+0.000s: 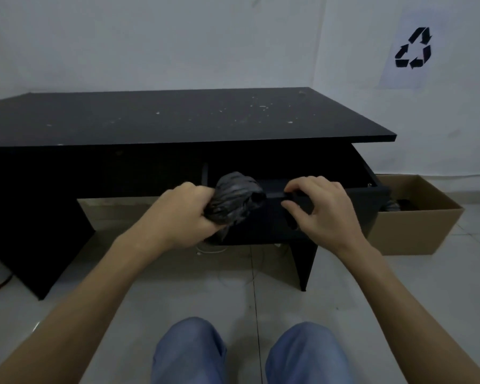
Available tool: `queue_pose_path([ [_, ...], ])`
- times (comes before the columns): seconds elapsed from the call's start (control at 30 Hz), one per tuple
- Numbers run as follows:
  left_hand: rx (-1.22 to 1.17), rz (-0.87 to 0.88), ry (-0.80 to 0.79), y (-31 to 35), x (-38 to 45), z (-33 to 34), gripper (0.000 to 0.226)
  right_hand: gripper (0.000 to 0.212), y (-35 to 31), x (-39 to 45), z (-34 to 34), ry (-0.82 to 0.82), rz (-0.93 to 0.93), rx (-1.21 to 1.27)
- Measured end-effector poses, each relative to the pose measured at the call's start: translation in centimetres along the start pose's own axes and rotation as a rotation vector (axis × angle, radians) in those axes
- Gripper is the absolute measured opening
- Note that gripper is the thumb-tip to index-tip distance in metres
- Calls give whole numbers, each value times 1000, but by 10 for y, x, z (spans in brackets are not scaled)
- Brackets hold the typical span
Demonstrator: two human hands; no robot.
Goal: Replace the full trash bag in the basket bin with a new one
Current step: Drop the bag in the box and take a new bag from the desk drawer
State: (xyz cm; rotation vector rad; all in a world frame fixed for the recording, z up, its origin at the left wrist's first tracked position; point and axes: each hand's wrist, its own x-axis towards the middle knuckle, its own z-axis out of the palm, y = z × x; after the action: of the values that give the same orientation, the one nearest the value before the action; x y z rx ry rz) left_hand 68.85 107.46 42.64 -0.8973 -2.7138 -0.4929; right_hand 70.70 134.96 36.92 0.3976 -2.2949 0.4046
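The person's left hand is clenched around a crumpled roll of dark grey trash bags, fingers wrapped tight over its lower left part so that the bulk of the bundle bulges out up and to the right of the fist. A loose end of the plastic hangs just below the grip. The right hand sits just to the right of the bundle, its fingers curled over the top edge of the black drawer front, thumb on the near face and fingertips over the lip, so it grasps the drawer rather than the bags. The bundle lies between the two hands, in front of the drawer's open mouth, touching or nearly touching the drawer's front edge; which one cannot be told.

The drawer stands pulled out beneath the top of a black desk, whose surface, above and beyond both hands, is flecked with pale specks. To the right of the right hand, past the drawer's end, an open cardboard box rests on the tiled floor. On the wall high above the box hangs a paper sheet with a black recycling symbol. Below the forearms, two knees in blue trousers show.
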Motion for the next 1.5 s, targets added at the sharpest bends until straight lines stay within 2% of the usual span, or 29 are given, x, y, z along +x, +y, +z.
queue_pose_path([
  [0.07, 64, 97, 21, 2, -6, 13, 35, 19, 0, -2, 3, 57, -13, -9],
  [0.13, 164, 229, 116, 0, -6, 30, 37, 19, 0, -3, 4, 103, -21, -26],
  [0.2, 259, 288, 219, -4, -5, 46, 31, 20, 0, -3, 4, 130, -24, -37],
  [0.37, 310, 264, 356, -15, -14, 84, 29, 21, 2, 9, 12, 141, -41, -36],
  [0.57, 231, 273, 378, -25, -6, 102, 14, 26, 5, 25, 23, 259, 18, -112],
  [0.63, 197, 258, 367, -26, -4, 104, 22, 26, 2, 23, 31, 288, 57, -44],
  [0.77, 235, 224, 308, -32, -2, 107, 57, 33, 1, 11, 45, 296, 33, 69],
  [0.87, 297, 182, 245, -35, 7, 108, 79, 38, 6, 7, 51, 270, 7, 56],
  [1.0, 356, 156, 193, -38, 27, 110, 93, 36, 16, 12, 58, 221, 6, -22],
  [1.2, 401, 134, 185, -40, 63, 109, 93, 57, 39, 24, 68, 96, 37, 18],
  [1.37, 431, 96, 157, -46, 89, 109, 96, 78, 61, 32, 78, -101, 45, -45],
  [1.5, 365, 83, 131, -55, 103, 113, 92, 83, 69, 46, 86, -160, 77, -45],
])
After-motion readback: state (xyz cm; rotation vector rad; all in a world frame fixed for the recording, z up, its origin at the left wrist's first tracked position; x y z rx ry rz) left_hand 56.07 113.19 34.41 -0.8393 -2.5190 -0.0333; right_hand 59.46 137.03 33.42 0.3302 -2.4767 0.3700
